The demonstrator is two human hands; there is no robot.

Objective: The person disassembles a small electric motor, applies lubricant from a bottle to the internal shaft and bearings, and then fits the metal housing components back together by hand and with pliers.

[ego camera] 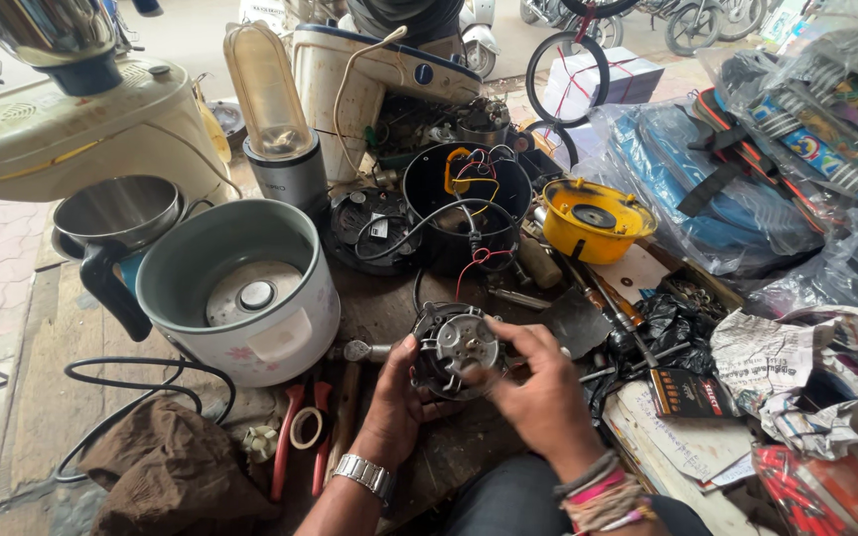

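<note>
A round grey metal motor (452, 345) is held over the cluttered wooden workbench (71, 397). My left hand (396, 397), with a metal watch on the wrist, grips its left side and underside. My right hand (540, 387), with thread bands on the wrist, holds the right side, its fingers lying across the motor's face. Red and black wires run from the motor up to an open black appliance base (466, 203) behind it.
A white rice cooker body (240, 288) stands left of the hands, with a steel jar (116, 213) and a mixer behind. Red-handled pliers (285, 442), tape and a brown cloth (166, 467) lie front left. A yellow housing (593, 220), screwdrivers, papers and plastic-wrapped bags crowd the right.
</note>
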